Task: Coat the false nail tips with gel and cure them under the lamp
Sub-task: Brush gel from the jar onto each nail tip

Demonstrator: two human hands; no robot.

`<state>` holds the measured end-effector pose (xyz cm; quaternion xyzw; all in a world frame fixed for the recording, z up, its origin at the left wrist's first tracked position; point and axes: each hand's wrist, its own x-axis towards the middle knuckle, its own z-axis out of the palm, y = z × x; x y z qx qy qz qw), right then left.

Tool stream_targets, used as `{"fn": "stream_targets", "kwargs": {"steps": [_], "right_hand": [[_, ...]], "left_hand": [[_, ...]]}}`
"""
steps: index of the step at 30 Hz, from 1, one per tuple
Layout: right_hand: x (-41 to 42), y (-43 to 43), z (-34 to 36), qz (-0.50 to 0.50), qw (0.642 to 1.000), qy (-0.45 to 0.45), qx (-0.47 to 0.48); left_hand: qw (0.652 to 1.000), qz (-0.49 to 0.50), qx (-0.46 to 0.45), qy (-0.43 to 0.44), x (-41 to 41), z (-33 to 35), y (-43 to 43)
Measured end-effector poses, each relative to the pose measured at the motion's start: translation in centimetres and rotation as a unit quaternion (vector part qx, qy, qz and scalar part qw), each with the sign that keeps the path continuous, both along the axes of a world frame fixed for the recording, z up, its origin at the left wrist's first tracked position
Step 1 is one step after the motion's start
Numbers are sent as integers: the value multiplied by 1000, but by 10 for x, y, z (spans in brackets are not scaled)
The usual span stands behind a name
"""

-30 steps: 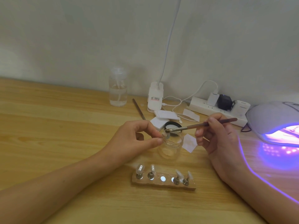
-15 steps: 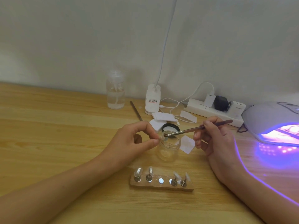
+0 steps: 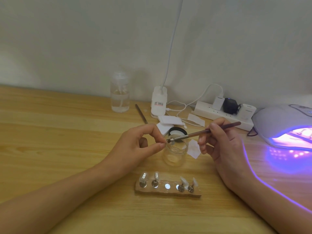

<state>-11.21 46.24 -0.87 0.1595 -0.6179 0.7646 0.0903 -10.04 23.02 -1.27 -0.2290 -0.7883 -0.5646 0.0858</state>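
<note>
False nail tips (image 3: 144, 176) stand four in a row on metal pegs in a tan holder block (image 3: 168, 193). The block lies at the near middle of the wooden table (image 3: 59, 132), at 6 o'clock from a clear jar (image 3: 175, 154). Its middle spot shows a bare round metal disc.

The left hand (image 3: 138, 147) hovers at the jar's 9 o'clock rim, thumb and forefinger pinching a small piece (image 3: 169, 143) too tiny to identify. The right hand (image 3: 222, 144), at the jar's 3 o'clock, grips a reddish-brown brush (image 3: 202, 132) like a pen. The brush tip meets the pinched piece over the jar mouth.

A black lid (image 3: 178, 131) lies at the jar's 12 o'clock, just beside white pads (image 3: 168, 119). At 11 o'clock stands a clear bottle (image 3: 119, 98) part full of liquid. A thin stick (image 3: 141, 114) lies between it and the white clamp base (image 3: 158, 103) of a desk light. The base's label has a red mark and small print too blurred to read.

A white power strip (image 3: 219, 114) at 1 o'clock carries plugs; faint lettering on one white adapter is illegible. The curing lamp (image 3: 278, 122) at 3 o'clock glows violet.
</note>
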Motion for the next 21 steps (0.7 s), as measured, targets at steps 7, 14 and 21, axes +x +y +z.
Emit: {"fn": "stream_targets", "kwargs": {"steps": [7, 14, 21], "right_hand": [[-2, 1, -1, 0, 1000, -6, -21], [-3, 2, -1, -23, 1000, -7, -20], [-2, 2, 0, -33, 999, -7, -7]], "left_hand": [[1000, -2, 0, 11, 0, 0, 0], [1000, -4, -1, 24, 0, 0, 0], [1000, -1, -8, 29, 1, 1, 0]]}}
